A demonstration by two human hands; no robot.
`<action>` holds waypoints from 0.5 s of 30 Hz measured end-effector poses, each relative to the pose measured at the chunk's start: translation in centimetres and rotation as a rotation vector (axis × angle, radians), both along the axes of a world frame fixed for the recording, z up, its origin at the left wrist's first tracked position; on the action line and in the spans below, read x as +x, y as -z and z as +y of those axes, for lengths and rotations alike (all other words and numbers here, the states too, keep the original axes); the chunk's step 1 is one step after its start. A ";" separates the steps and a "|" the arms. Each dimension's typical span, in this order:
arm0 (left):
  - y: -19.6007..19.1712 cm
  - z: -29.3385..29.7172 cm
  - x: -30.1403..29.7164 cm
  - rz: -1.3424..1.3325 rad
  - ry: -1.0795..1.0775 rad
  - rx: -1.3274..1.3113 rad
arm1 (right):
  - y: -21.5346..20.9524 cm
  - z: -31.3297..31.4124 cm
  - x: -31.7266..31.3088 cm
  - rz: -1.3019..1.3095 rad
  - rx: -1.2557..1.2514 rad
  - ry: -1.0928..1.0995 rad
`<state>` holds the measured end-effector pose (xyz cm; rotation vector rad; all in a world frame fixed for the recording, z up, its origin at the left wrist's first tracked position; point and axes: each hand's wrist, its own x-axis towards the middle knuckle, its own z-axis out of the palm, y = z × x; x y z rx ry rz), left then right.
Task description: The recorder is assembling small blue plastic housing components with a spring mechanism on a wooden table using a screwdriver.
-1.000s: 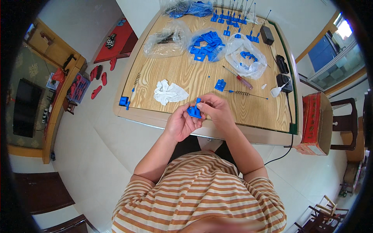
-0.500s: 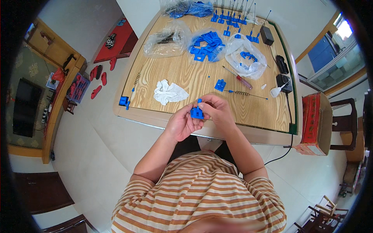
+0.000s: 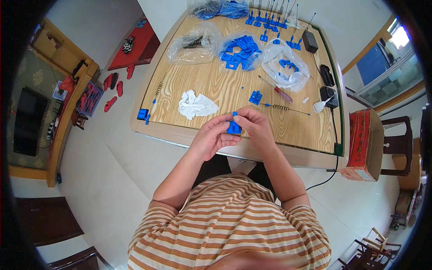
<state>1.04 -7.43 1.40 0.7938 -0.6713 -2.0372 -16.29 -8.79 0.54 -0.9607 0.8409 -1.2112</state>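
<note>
Above the table's near edge, a blue plastic base piece is held between my two hands. My left hand pinches it from the left, fingers curled beneath. With thumb and forefinger, my right hand grips a small blue peg-like part at the top of the base; whether the two parts are joined I cannot tell. Just beyond my hands lie another blue base piece and a coil spring on a thin rod. A crumpled white cloth rests to the left.
Bags of blue parts and springs lie farther back. A screwdriver, a white bottle and black boxes are at the right. Several spring assemblies stand at the back; a blue part sits at the left corner.
My hands have shifted slightly right with the blue base piece, which now faces more squarely upward. The right fingers still hold its top part.
</note>
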 end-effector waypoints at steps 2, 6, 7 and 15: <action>0.0 0.1 0.0 -0.008 -0.005 -0.012 | 0.0 0.1 0.0 0.041 0.021 -0.013; 0.4 -0.1 -0.2 -0.128 -0.045 -0.066 | 0.2 0.1 0.0 0.068 -0.013 -0.020; 0.4 -0.1 -0.2 -0.158 -0.055 -0.063 | 0.3 0.1 -0.1 0.056 -0.008 -0.032; -0.1 -0.2 -0.2 -0.359 -0.093 -0.140 | 0.6 0.3 0.1 0.057 -0.041 -0.022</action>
